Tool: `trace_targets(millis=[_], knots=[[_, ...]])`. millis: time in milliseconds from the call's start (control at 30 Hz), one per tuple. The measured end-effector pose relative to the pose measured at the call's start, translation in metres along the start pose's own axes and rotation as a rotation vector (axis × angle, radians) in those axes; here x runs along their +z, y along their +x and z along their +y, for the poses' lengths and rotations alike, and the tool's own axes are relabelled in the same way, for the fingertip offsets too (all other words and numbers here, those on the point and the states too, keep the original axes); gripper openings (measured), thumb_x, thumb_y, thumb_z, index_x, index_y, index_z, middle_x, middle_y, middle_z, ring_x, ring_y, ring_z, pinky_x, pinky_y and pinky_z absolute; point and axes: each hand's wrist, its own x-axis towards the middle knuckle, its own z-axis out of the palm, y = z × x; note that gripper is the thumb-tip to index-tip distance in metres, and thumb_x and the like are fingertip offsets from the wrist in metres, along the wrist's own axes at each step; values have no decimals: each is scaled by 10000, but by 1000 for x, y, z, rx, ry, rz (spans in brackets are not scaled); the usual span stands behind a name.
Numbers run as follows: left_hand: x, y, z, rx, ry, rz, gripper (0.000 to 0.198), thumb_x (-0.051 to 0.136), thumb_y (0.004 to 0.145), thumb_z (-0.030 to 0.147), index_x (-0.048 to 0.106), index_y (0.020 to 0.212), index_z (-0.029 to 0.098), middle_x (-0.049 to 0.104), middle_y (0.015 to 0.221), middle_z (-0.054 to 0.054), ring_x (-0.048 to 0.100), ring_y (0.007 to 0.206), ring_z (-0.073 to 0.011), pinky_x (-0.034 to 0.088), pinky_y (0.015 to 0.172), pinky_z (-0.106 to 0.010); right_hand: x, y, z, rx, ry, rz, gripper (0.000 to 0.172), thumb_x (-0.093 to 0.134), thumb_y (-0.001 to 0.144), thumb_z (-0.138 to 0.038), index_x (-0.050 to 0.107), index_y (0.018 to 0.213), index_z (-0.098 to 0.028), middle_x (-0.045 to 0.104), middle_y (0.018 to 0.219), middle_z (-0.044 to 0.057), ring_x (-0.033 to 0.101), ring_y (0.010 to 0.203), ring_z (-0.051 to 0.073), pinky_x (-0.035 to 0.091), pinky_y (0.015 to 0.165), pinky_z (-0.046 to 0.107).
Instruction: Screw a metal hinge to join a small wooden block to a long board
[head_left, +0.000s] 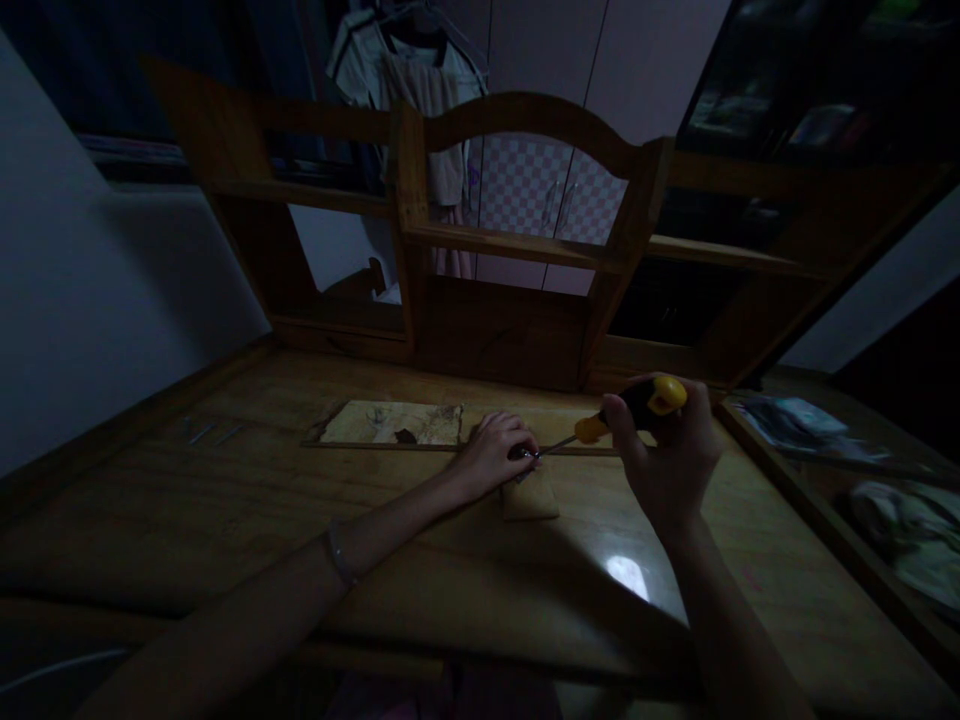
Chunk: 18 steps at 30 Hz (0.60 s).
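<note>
My right hand [675, 450] is wrapped round the black and yellow handle of a screwdriver [634, 408]. Its shaft slants down to the left, and the tip reaches a small shiny metal piece [527, 460] at the fingers of my left hand [499, 452]. Those fingers are closed on the piece, whose exact shape is too dark to tell. Just below lies a small square light-coloured block [531, 495] on the wooden desk [420, 560]. Behind my left hand is a long thin board with a torn, pale patterned surface [394, 424].
Several small metal pieces [216, 433] lie at the desk's left. A wooden shelf frame [510, 245] rises along the back edge. Plastic-wrapped items [802, 420] and cloth [907, 530] sit beyond the raised right edge. Clothes [427, 80] hang behind.
</note>
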Motion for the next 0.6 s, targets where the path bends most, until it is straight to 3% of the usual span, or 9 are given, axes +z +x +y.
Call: trace_targets(millis=[133, 300, 600], knots=[[3, -1, -2, 16, -19, 5, 126, 722, 841, 310, 715, 898, 198, 620, 939, -30, 527, 1003, -194, 359, 913, -332, -2, 2, -4, -48, 62, -66, 263, 666, 904, -333, 547, 1079, -176, 608, 891, 35, 621, 704, 172, 533, 636, 275], [6, -1, -5, 42, -24, 7, 151, 740, 827, 324, 730, 916, 203, 637, 937, -28, 534, 987, -188, 353, 905, -332, -6, 4, -9, -82, 143, -137, 369, 563, 911, -346, 510, 1225, -159, 617, 921, 62, 611, 790, 220, 515, 732, 364], [3, 0, -7, 45, 2, -32, 89, 719, 848, 286, 722, 881, 203, 660, 908, -6, 531, 967, -187, 338, 914, -337, 1, 4, -6, 32, 196, -123, 549, 809, 801, -303, 481, 1227, -188, 592, 943, 48, 624, 801, 205, 550, 702, 310]])
